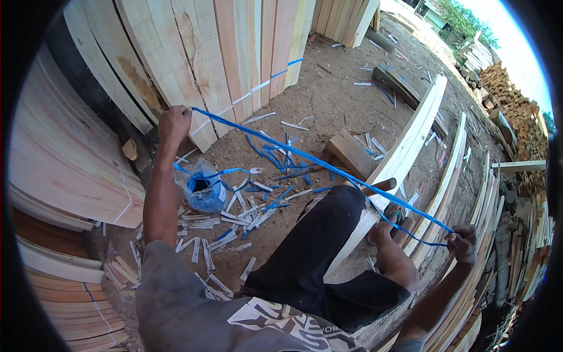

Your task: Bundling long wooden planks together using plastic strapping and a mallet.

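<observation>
My left hand (pixel 174 125), raised at the left beside the upright boards, is closed on one end of a blue plastic twine (pixel 281 144). The twine runs taut across my lap to my right hand (pixel 462 244), which grips it at the right; a slacker strand hangs below it near that hand. A roll of blue twine (pixel 206 191) in clear plastic wrap sits on the ground below my left forearm, with a loose strand trailing from it. Past my bent knee lie long pale planks (pixel 407 132), and a short wooden handle (pixel 380 186) shows beside the knee.
Bundled boards (pixel 246 53) stand upright ahead, bound with white and blue strapping. More stacked boards (pixel 74 149) fill the left side. Strap scraps and wood slivers (pixel 246 215) litter the dirt. A wood block (pixel 352 154) lies ahead; long slats and a firewood pile (pixel 510 92) are at the right.
</observation>
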Motion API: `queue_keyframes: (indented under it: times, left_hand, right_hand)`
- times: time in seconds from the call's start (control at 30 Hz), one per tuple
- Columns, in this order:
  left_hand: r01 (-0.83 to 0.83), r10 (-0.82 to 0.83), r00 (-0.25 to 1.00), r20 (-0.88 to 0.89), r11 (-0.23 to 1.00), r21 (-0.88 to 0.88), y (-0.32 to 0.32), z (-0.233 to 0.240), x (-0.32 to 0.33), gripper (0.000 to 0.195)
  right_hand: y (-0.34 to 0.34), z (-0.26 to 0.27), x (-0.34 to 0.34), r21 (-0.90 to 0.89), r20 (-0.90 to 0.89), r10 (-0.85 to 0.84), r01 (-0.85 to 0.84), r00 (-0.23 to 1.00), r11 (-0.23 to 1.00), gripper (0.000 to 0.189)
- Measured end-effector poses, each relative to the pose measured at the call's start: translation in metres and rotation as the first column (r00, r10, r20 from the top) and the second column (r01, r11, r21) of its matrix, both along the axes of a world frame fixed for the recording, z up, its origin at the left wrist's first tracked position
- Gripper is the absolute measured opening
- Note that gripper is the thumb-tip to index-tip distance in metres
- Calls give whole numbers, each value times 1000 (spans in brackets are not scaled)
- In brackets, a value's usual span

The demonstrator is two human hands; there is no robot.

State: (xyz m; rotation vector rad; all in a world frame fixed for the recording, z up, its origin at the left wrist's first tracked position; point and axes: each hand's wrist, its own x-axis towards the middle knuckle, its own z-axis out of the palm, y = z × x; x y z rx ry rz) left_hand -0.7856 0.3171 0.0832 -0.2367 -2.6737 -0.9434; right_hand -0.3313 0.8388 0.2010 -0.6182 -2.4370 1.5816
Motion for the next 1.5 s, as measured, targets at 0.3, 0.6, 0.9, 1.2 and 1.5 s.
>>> queue_keyframes:
  times: [0.3,0.6,0.9,1.2,1.5]
  left_hand:
    - [864,-945,233,-228,94,494,199,63,203,47]
    - [85,-251,924,290,871,483,73,-9,35,19]
    - [781,-975,220,29,194,593,231,48,184,49]
    - [436,-480,826,296,876,206,247,5,27,31]
    - [758,-936,-1,351,228,611,455,12,158,27]
  right_hand:
    - [-177,-10,-123,345,4,293,-276,956,897,16]
    - [2,-18,24,-23,-61,-158,157,986,987,32]
    - [-126,-30,-147,264,-31,346,-326,938,908,14]
    - [61,-20,0,-130,125,-137,153,983,980,31]
    - [73,-68,-132,291,-41,-43,53,998,955,25]
